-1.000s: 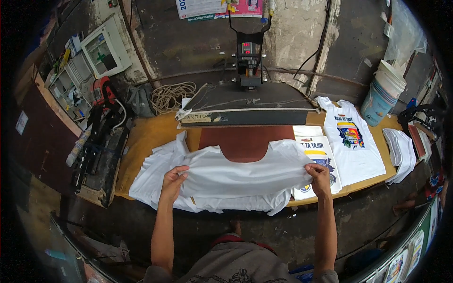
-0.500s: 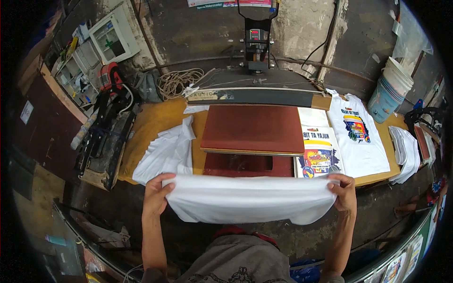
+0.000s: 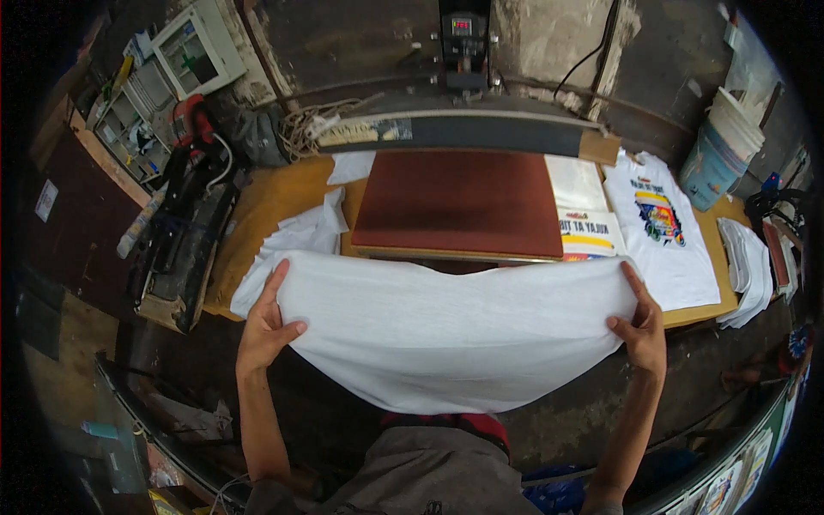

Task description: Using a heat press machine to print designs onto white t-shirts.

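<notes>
Cloth (image 3: 455, 335) hangs nearer than the red pad (image 3: 459, 202), my left grip (image 3: 264, 339) and right grip (image 3: 644, 339) holding its ends, so I judge this the spreading step, the next move wanting even tension.

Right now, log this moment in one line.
left hand: holds white cloth | right hand: holds its other side | beyond cloth: red-brown board

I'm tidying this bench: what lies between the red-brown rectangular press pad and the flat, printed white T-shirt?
White rectangular printed sheets lie there, shown in the head view.
</notes>
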The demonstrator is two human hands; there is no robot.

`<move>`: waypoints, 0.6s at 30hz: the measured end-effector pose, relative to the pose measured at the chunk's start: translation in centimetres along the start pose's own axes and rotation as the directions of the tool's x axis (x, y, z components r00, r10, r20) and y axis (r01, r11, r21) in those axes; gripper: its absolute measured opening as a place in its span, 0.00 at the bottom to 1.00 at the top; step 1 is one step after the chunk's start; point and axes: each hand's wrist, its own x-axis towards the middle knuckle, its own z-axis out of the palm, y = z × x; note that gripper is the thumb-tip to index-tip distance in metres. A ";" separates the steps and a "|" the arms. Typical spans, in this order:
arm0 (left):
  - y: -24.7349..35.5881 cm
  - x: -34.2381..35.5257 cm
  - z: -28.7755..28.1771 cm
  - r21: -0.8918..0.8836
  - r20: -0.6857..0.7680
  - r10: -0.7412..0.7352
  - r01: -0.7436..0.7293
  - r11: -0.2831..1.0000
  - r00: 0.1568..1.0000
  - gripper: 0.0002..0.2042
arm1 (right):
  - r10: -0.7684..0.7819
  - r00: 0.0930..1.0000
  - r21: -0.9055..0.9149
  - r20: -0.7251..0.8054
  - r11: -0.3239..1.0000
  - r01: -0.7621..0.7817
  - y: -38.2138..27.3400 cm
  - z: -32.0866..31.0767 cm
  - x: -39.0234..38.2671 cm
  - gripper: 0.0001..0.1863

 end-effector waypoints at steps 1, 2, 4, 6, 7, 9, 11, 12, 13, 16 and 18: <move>-0.1 0.0 0.0 -0.001 -0.005 0.028 -0.028 1.000 1.000 0.44 | -0.024 1.000 -0.029 -0.006 0.999 0.024 0.4 0.0 0.3 0.44; -0.5 0.9 0.4 -0.024 0.015 0.069 -0.068 0.997 0.998 0.44 | -0.055 0.998 -0.083 -0.037 0.995 0.052 0.0 -0.8 0.1 0.45; -0.3 2.3 0.0 0.004 0.001 0.087 -0.087 0.996 0.996 0.44 | -0.040 0.997 0.065 -0.066 0.997 0.045 2.0 -1.0 2.2 0.49; 0.8 7.2 0.3 -0.125 0.034 0.086 -0.081 0.989 0.996 0.42 | -0.030 0.998 0.270 -0.053 0.962 0.043 1.1 -1.7 6.3 0.47; 0.4 10.8 -0.3 -0.140 0.014 0.102 -0.099 0.985 0.995 0.40 | -0.092 0.995 0.198 -0.046 0.975 0.099 1.3 -1.4 9.9 0.44; 0.4 19.2 -4.0 0.099 -0.084 0.082 -0.074 0.992 0.993 0.33 | -0.065 0.998 0.034 -0.024 0.997 0.066 1.8 -3.2 18.1 0.31; -0.9 25.4 -2.3 0.124 -0.317 -0.065 0.109 0.986 0.946 0.27 | 0.043 0.991 0.257 -0.125 0.966 -0.009 7.6 -3.7 25.3 0.26; -1.5 27.0 -2.5 0.115 -0.322 -0.084 0.128 0.985 0.943 0.27 | 0.066 0.992 0.269 -0.109 0.962 -0.034 9.4 -3.3 26.5 0.26; -2.0 28.7 -2.4 0.104 -0.322 -0.097 0.137 0.985 0.942 0.27 | 0.082 0.992 0.277 -0.099 0.960 -0.051 10.6 -2.8 27.5 0.26; -8.5 20.3 -0.9 0.051 -0.276 -0.161 0.182 0.982 0.948 0.26 | 0.156 0.982 0.275 -0.111 0.954 -0.120 13.6 -3.1 28.5 0.26; -10.6 20.9 -1.4 0.009 -0.241 -0.205 0.213 0.977 0.949 0.26 | 0.205 0.971 0.268 -0.122 0.949 -0.167 14.7 -3.0 28.5 0.27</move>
